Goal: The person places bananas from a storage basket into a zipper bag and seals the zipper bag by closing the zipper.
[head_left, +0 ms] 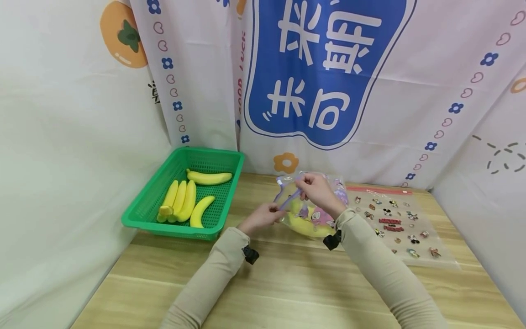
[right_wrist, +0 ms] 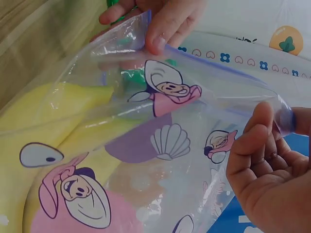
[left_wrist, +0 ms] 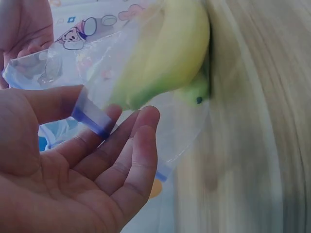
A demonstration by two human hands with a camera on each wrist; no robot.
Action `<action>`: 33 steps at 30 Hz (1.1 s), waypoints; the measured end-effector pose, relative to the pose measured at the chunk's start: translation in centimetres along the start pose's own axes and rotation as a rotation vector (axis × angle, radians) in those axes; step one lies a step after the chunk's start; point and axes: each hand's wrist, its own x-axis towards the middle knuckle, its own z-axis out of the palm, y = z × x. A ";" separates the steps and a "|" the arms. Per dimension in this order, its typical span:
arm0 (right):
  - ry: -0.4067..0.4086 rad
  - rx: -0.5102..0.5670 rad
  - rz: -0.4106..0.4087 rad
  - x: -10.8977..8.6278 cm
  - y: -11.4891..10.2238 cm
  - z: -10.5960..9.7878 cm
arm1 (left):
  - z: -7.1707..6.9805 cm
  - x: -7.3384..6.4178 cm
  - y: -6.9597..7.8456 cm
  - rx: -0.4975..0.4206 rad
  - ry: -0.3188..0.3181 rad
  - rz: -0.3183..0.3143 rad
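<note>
A clear zip bag [right_wrist: 167,143] printed with pink and purple cartoon figures stands on the table with yellow bananas [left_wrist: 182,46] inside it. My left hand [head_left: 264,216] pinches one end of the bag's purple zip edge [left_wrist: 92,116] between thumb and fingers. Farther along the same edge, my right hand [head_left: 318,189] holds it between thumb and curled fingers. In the head view the mouth of the bag gapes between the two hands. The bananas' green-tinged ends point toward the left hand.
To the left, a green basket [head_left: 166,228] holds several bananas [head_left: 208,178]. A flat clear bag [head_left: 394,219] with a red zip and small cartoon prints lies on the right of the wooden table [head_left: 271,283]. Behind hangs a printed white curtain [head_left: 205,91].
</note>
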 end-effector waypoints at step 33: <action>0.173 0.139 0.113 1.8 2.1 -2.1 | -5.0 0.5 4.9 0.505 0.433 0.411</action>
